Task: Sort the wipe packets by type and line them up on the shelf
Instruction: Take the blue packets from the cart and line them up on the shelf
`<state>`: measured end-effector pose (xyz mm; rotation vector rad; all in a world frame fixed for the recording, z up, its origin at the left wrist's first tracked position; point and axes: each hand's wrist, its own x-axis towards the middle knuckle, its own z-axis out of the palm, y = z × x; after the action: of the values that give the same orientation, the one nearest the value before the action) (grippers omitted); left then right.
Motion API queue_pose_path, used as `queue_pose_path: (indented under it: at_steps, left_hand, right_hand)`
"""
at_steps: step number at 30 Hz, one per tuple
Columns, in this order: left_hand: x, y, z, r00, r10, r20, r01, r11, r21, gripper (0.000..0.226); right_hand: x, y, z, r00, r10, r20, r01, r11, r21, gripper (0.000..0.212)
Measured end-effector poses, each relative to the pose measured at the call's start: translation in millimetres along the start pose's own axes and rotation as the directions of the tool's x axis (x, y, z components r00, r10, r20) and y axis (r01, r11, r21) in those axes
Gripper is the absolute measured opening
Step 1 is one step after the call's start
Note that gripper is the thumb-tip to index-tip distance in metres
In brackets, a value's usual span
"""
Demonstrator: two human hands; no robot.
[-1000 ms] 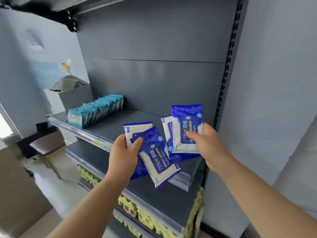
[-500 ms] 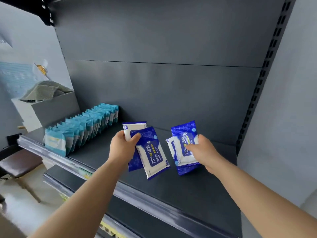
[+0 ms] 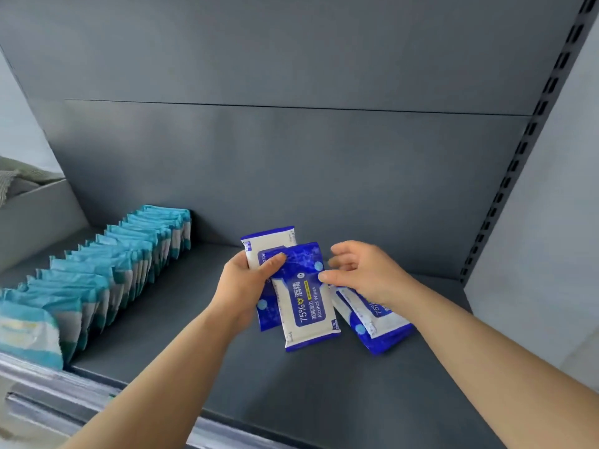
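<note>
My left hand (image 3: 243, 286) grips two dark blue and white alcohol wipe packets (image 3: 304, 306) just above the grey shelf (image 3: 259, 384), thumb across the front one. My right hand (image 3: 363, 273) hovers beside them with fingers loosely spread, its thumb tip touching the front packet's right edge. Under my right wrist two more blue alcohol wipe packets (image 3: 379, 328) lie flat on the shelf. A long row of light blue wipe packets (image 3: 107, 277) stands on edge along the shelf's left side.
The shelf's dark back panel (image 3: 291, 173) rises behind the packets, with a slotted upright (image 3: 518, 157) at the right. A grey box (image 3: 35, 215) with cloth in it stands at the far left. The shelf's metal front rail (image 3: 48, 393) runs along the bottom left.
My right hand has laid its two blue packets down on the shelf and let go, then moved left to touch the packets in my left hand. The view has moved closer to the shelf.
</note>
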<state>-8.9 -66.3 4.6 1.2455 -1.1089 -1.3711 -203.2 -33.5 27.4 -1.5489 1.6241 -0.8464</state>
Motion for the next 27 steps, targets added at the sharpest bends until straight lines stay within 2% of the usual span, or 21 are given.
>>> queue_pose_path:
  at_steps: [2, 4, 8, 11, 13, 16, 19, 21, 24, 26, 27]
  left_hand:
    - [3.5, 3.3, -1.7, 0.996, 0.014, 0.087, -0.011, 0.999, -0.035, 0.025]
    - [8.3, 7.2, -6.3, 0.985, 0.007, 0.173, 0.010, 0.995, -0.101, 0.023]
    - [25.8, 14.4, -27.0, 0.963, -0.053, 0.266, 0.134, 0.946, -0.295, 0.028]
    - [38.2, 11.5, -40.1, 0.961, -0.070, 0.267, 0.154, 0.939, -0.308, 0.030]
    - [43.2, 6.9, -43.3, 0.971, -0.062, 0.231, 0.120, 0.962, -0.247, 0.027]
    - [42.5, 3.8, -47.8, 0.963, -0.030, 0.267, 0.096, 0.967, -0.238, 0.018]
    - [41.6, 1.5, -53.2, 0.947, -0.069, 0.312, 0.174, 0.931, -0.322, 0.025]
    - [40.5, -2.6, -53.5, 0.933, -0.091, 0.349, 0.222, 0.907, -0.357, 0.027]
    - [33.7, -4.9, -45.4, 0.888, -0.020, 0.460, 0.162, 0.949, -0.271, 0.032]
    - [33.6, -5.2, -39.4, 0.890, 0.023, 0.455, 0.074, 0.978, -0.195, 0.031]
    - [36.1, -4.5, -37.0, 0.907, 0.024, 0.420, 0.058, 0.982, -0.182, 0.030]
  right_hand:
    - [7.0, -8.6, 10.5, 0.998, 0.036, 0.053, -0.042, 0.993, 0.110, 0.043]
    - [11.8, -13.1, 13.7, 0.997, 0.071, 0.029, -0.074, 0.991, 0.113, 0.027]
    - [14.3, -14.2, 3.0, 0.981, 0.138, -0.137, -0.121, 0.985, 0.123, 0.009]
    - [13.0, -11.8, 0.2, 0.943, 0.203, -0.263, -0.130, 0.954, 0.270, 0.013]
    - [11.0, -12.7, 7.0, 0.922, 0.260, -0.287, -0.136, 0.911, 0.390, 0.012]
    - [6.6, -15.3, 21.5, 0.894, 0.332, -0.301, -0.115, 0.819, 0.563, 0.018]
    - [1.0, -16.2, 34.7, 0.867, 0.388, -0.312, -0.057, 0.700, 0.712, 0.032]
    - [-1.4, -17.3, 46.0, 0.864, 0.393, -0.314, -0.030, 0.663, 0.748, 0.038]
    - [-1.6, -25.1, 61.0, 0.884, 0.350, -0.310, -0.030, 0.705, 0.709, 0.031]
    - [-1.7, -28.6, 61.7, 0.891, 0.316, -0.327, -0.059, 0.793, 0.607, 0.024]
    - [-2.2, -26.3, 56.7, 0.879, 0.301, -0.371, -0.087, 0.864, 0.495, 0.020]
